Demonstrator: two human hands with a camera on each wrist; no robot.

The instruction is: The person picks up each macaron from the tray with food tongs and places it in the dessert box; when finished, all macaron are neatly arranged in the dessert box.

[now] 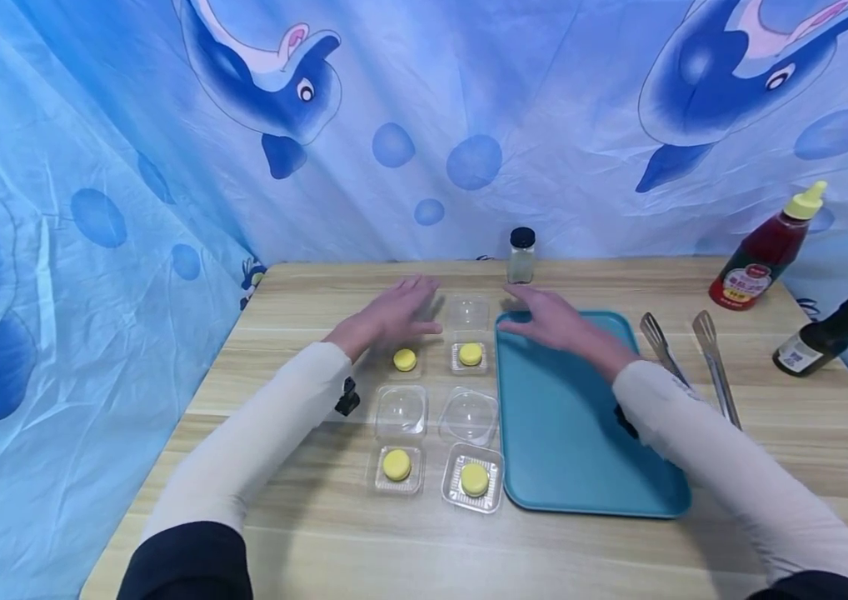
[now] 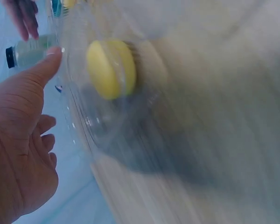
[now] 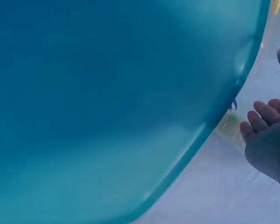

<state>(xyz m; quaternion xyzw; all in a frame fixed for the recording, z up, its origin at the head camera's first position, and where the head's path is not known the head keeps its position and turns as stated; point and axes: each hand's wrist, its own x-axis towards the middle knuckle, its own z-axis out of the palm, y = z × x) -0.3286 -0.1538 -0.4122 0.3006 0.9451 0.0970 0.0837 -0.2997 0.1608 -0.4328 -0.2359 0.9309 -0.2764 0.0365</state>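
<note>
In the head view my left hand (image 1: 397, 315) hovers at the back left of the boxes, fingers extended and nothing in them. Close by it is a yellow macaron (image 1: 405, 360) in a clear plastic box, seen large in the left wrist view as a yellow macaron (image 2: 111, 69). My right hand (image 1: 550, 320) is over the back left corner of a blue tray (image 1: 592, 433), its fingers pointing left and holding nothing. Between the hands lies an opened clear box (image 1: 468, 315) with a macaron (image 1: 471, 354). Nearer the front, two more opened boxes hold macarons (image 1: 396, 465).
A black-capped jar (image 1: 521, 258) stands behind the tray. To the tray's right lie metal tongs (image 1: 716, 367). Farther right stand a red sauce bottle (image 1: 757, 258) and a dark bottle (image 1: 829, 335). A blue dolphin-print curtain (image 1: 424, 125) hangs along the table's back edge.
</note>
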